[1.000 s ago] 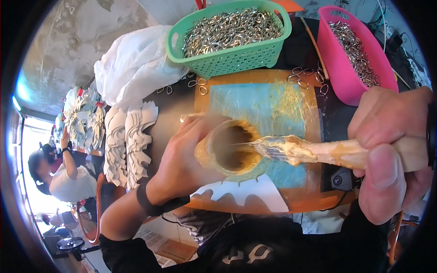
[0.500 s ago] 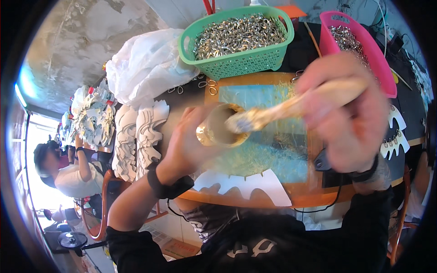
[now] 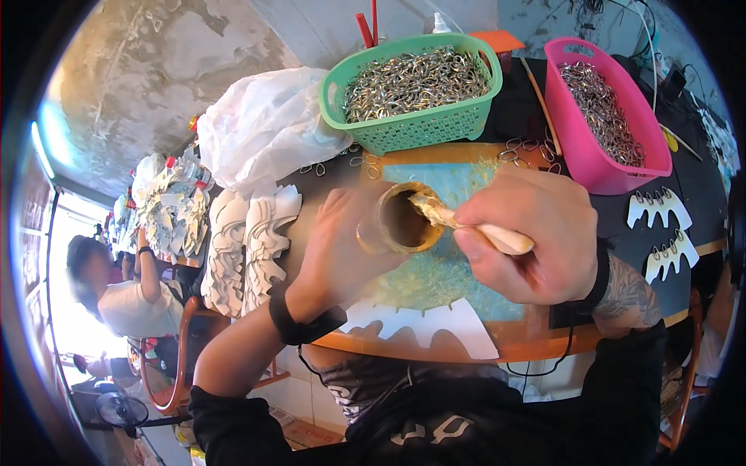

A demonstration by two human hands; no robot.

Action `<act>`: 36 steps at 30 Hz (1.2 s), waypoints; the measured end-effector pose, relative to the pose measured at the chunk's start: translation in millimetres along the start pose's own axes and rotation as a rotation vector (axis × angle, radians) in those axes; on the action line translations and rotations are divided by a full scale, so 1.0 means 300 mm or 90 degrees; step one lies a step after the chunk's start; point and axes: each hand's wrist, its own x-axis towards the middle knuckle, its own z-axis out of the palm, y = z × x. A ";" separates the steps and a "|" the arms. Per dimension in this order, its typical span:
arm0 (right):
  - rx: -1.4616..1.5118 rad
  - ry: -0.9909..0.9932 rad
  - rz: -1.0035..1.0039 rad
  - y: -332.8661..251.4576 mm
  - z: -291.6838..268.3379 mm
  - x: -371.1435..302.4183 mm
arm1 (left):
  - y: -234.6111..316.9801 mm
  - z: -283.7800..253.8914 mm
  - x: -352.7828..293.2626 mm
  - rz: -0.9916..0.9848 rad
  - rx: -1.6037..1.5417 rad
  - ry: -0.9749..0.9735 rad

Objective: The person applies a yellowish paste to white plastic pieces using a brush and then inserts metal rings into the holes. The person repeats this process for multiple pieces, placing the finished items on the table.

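Note:
My left hand [image 3: 336,252] is wrapped round a cylindrical jar [image 3: 378,227], tilted so its mouth faces right; a yellowish crust coats the rim. In my closed right hand [image 3: 536,237] is a brush with a pale wooden handle [image 3: 505,239]. Its clotted yellowish head [image 3: 426,206] touches or just enters the jar's mouth at the right rim. Below both hands lies a white scalloped cut piece [image 3: 423,330] at the table's near edge. Under the jar spreads a blue sheet [image 3: 497,299] smeared with yellowish residue. What the jar contains is too dark to make out.
Behind stand a green basket [image 3: 404,133] and a pink basket [image 3: 598,180], both full of metal rings. Stacked white scalloped pieces [image 3: 264,241] and a white plastic bag [image 3: 264,128] are at left. Ringed pieces [image 3: 670,255] lie at right. Another person [image 3: 136,307] sits far left.
My right hand has come down and left, bringing the brush head up to the jar's rim. The jar has shifted slightly right and my view has tilted a little.

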 end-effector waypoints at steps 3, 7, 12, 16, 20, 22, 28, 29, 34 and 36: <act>-0.003 0.031 -0.007 0.009 -0.028 -0.001 | 0.005 -0.013 -0.003 -0.004 0.004 0.003; 0.056 0.096 0.058 0.010 -0.083 -0.003 | -0.001 -0.037 -0.014 -0.046 0.000 0.021; 0.149 0.260 0.028 0.061 -0.124 -0.010 | -0.014 -0.061 -0.022 -0.089 0.036 0.020; 0.171 0.230 0.018 0.065 -0.146 -0.006 | -0.020 -0.068 -0.030 -0.132 0.064 -0.027; 0.127 0.230 -0.034 0.080 -0.151 -0.010 | -0.030 -0.068 -0.045 -0.158 0.056 -0.042; 0.156 0.274 -0.043 0.085 -0.153 -0.006 | -0.050 -0.070 -0.052 -0.153 0.068 -0.042; 0.166 0.043 0.042 0.057 -0.125 0.005 | -0.039 -0.097 -0.042 -0.216 -0.018 -0.072; 0.160 -0.004 0.053 0.057 -0.116 0.009 | -0.041 -0.105 -0.040 -0.211 -0.033 -0.080; 0.120 -0.110 -0.006 0.095 -0.092 0.018 | -0.043 -0.140 -0.051 -0.177 -0.085 -0.062; 0.111 -0.158 -0.001 0.088 -0.106 0.025 | -0.060 -0.157 -0.061 -0.175 -0.084 -0.057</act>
